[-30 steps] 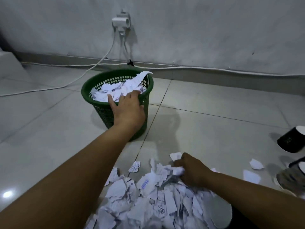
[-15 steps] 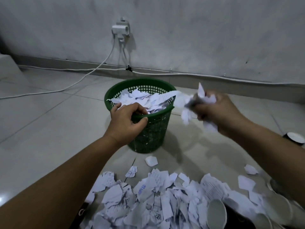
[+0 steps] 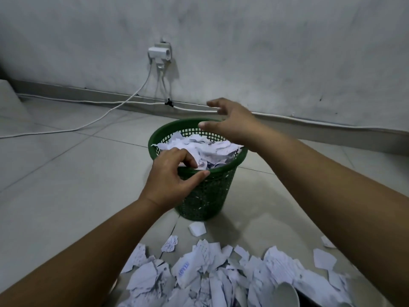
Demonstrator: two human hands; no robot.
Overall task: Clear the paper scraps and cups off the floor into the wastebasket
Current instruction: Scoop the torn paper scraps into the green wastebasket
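Head view: you look down at a tiled floor [image 3: 66, 185] that meets a pale wall [image 3: 265, 52] along a grey skirting.
Floor: light grey glossy tiles with thin dark joints, one joint running under the wastebasket toward you.
Wall: a white socket adapter [image 3: 159, 53] sits low on it, with white cables [image 3: 124, 105] dropping to the floor and trailing left and right along the skirting.
Wastebasket [image 3: 205, 191]: green plastic mesh, upright on the floor at centre, filled with crumpled white paper up to the rim.
Left hand [image 3: 170, 180]: your fingers curl over the near rim and the thumb presses the outside, so it grips the wastebasket.
Right hand [image 3: 232, 125]: it hovers above the far side of the wastebasket with fingers spread and loosely bent, holding nothing.
Paper scraps [image 3: 221, 278]: a wide heap of torn white pieces lies on the floor near you, just in front of the wastebasket, with a few loose pieces apart from it.
Cup [image 3: 285, 295]: a white rim shows at the bottom edge, lying among the scraps.
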